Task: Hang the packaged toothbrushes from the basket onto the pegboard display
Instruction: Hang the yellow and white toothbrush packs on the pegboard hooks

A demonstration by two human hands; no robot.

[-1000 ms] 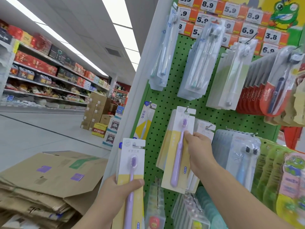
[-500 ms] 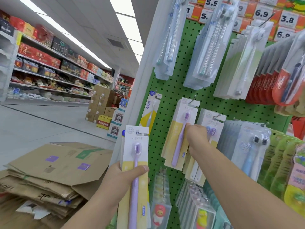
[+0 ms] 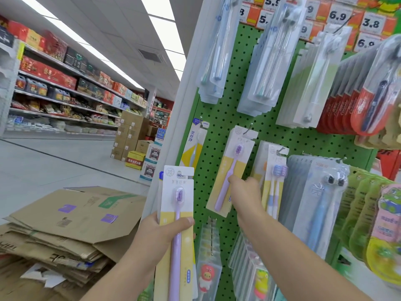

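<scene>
Two purple toothbrush packs in play. Left hand (image 3: pixel 161 232) grips one pack (image 3: pixel 176 213) low, thumb across its front; the pack's bottom is cut off by the frame edge. Right hand (image 3: pixel 246 192) reaches to the hung pack (image 3: pixel 233 170) on its hook (image 3: pixel 247 129) on the green pegboard (image 3: pixel 219 118); fingers hidden behind the knuckles, grip can't tell. Basket not visible. Bare board left of the hung pack; flattened cardboard (image 3: pixel 71 218) stacked lower left.

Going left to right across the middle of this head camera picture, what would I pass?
Flattened cardboard boxes → left hand holding a purple toothbrush pack → purple toothbrush pack on the hook → right hand touching it → two-brush pack → blue toothbrush pack.
</scene>
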